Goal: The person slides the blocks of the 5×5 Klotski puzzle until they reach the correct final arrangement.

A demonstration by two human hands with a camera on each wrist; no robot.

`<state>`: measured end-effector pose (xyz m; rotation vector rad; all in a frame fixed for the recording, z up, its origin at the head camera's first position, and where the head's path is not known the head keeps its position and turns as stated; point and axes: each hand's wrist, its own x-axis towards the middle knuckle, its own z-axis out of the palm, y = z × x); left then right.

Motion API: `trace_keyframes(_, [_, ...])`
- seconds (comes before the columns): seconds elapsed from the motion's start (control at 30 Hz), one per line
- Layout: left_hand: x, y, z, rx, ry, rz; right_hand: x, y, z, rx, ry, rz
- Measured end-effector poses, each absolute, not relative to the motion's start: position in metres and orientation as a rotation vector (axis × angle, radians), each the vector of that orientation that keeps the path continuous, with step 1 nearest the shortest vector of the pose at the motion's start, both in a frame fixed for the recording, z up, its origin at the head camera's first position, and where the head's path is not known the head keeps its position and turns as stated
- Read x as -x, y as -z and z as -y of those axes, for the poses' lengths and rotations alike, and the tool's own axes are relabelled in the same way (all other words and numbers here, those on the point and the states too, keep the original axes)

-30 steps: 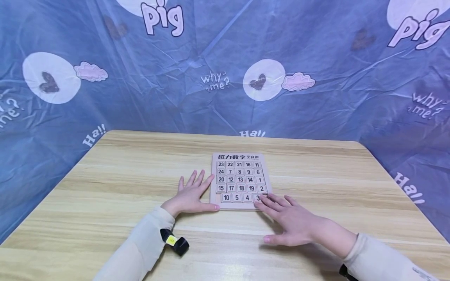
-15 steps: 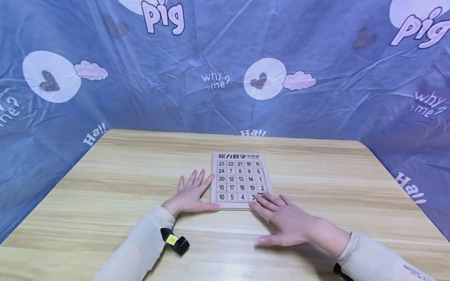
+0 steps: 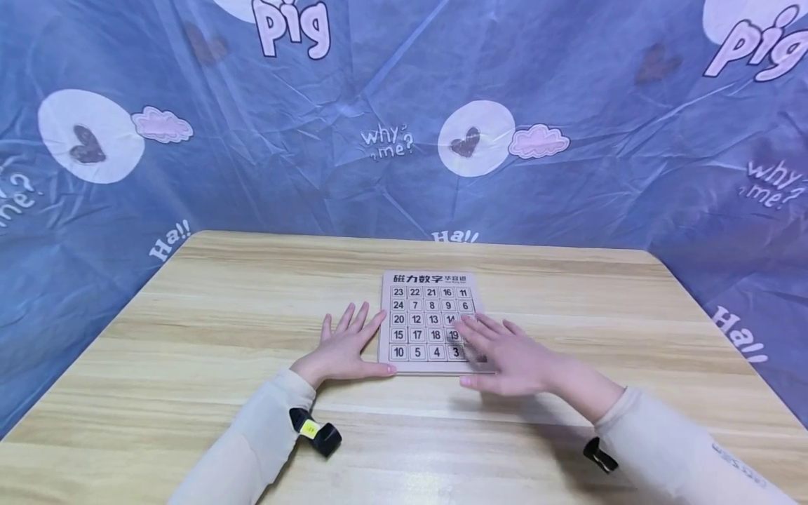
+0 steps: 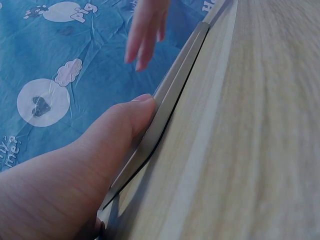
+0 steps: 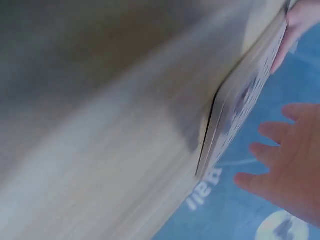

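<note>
A number sliding puzzle [image 3: 434,367] with rows of numbered tiles lies flat on the table. At its left edge my left hand [image 3: 341,354] rests with fingers spread, the thumb touching the near left corner; in the left wrist view that thumb [image 4: 125,117] lies along the board's rim. My right hand [image 3: 520,358] hovers over the right side of the puzzle, fingers extended, hiding the lower right tiles. From the right wrist view, the fingers [image 5: 265,155] appear apart from the board [image 5: 235,107], with nothing held.
The wooden table [image 3: 252,280] extends around the puzzle on all sides. Behind it hangs a blue printed cloth [image 3: 284,175]. A black strap with a yellow label [image 3: 309,428] is on the left sleeve.
The bottom row, from 10 to 3, has slid left against the frame. My right hand has since lifted off and moved up the board. The left hand has stayed in place.
</note>
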<state>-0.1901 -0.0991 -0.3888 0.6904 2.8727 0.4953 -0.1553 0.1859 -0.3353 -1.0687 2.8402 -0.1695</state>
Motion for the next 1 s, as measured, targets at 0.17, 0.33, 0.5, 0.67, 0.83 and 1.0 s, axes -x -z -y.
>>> trace_keyframes(0.17, [0.19, 0.388, 0.099, -0.697, -0.498, -2.869, 0.181, 0.337, -0.191, 0.932, 0.247, -2.902])
trace_keyframes(0.33, [0.19, 0.388, 0.098, -0.693, -0.497, -2.868, 0.2, 0.343, -0.191, 0.8, 0.276, -2.919])
trace_keyframes(0.5, [0.19, 0.387, 0.099, -0.689, -0.497, -2.865, 0.211, 0.348, -0.184, 0.725, 0.286, -2.897])
trace_keyframes(0.67, [0.19, 0.387, 0.099, -0.691, -0.493, -2.868, 0.218, 0.35, -0.18, 0.673, 0.285, -2.875])
trace_keyframes(0.83, [0.189, 0.388, 0.099, -0.686, -0.487, -2.866, 0.221, 0.351, -0.178, 0.62, 0.284, -2.855])
trace_keyframes(1.0, [0.19, 0.387, 0.1, -0.681, -0.489, -2.87, 0.222, 0.352, -0.178, 0.596, 0.288, -2.841])
